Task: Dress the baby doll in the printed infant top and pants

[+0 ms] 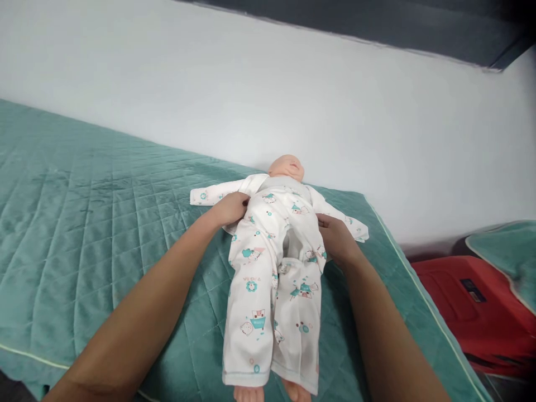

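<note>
Fingers of the left hand curl onto the printed white baby suit at the doll's left flank. The doll lies face-up mid-bed on the green quilt. The right hand seemingly pinches the right waist fabric; a red case sits far right.

Teal quilted bedspread, plain white wall, dark band above, red object beside the bed

- The doll's pyjamas are showing white, dotted with teal and pink cartoon prints.
- The quilted bedspread is looking teal with pale piping.
- The wall is showing white.
- The case is glowing red.
</note>
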`<state>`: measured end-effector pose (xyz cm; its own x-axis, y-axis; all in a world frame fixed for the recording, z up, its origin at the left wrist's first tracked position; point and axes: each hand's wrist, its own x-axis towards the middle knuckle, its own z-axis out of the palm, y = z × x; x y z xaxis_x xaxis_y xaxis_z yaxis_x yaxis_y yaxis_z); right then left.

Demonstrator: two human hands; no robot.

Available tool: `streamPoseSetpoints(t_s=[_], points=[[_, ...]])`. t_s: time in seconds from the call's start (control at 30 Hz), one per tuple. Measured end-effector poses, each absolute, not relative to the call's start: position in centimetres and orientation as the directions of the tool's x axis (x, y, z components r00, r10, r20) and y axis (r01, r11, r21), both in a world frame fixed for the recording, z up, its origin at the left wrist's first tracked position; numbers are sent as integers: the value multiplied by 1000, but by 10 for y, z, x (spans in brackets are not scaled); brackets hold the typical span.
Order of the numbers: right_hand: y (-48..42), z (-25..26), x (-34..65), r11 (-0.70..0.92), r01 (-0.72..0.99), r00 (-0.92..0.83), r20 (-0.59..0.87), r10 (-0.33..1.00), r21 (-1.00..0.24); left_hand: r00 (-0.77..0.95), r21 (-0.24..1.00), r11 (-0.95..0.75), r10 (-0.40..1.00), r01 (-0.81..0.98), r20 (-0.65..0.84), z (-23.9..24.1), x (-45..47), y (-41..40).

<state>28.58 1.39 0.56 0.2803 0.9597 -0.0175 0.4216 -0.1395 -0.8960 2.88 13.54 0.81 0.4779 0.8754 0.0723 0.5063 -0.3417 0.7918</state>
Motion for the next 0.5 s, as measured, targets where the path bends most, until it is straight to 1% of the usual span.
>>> streamPoseSetpoints(t_s=[0.03,0.1,0.17,0.27,0.3,0.37,0.43,0.5], points=[[13,6,285,-106,392,278,8,960,-914,508,823,-320,860,470,44,13,27,131],[10,7,284,-59,315,262,27,965,-947,568,897,-218,822,385,-44,22,23,122],[8,7,283,-50,239,229,6,973,-970,605,953,-59,784,296,-139,29,22,114],[6,8,283,-75,182,163,-46,986,-980,610,970,188,754,152,-242,28,25,109],[7,9,283,-85,192,141,-58,988,-978,611,963,250,748,101,-258,26,27,109],[9,12,285,-102,277,107,-74,991,-955,620,944,328,737,20,-269,19,30,112],[11,16,288,-129,391,99,-98,990,-911,628,942,337,734,-8,-257,14,31,115],[12,21,290,-158,471,98,-126,987,-868,638,952,306,730,18,-247,13,30,116]])
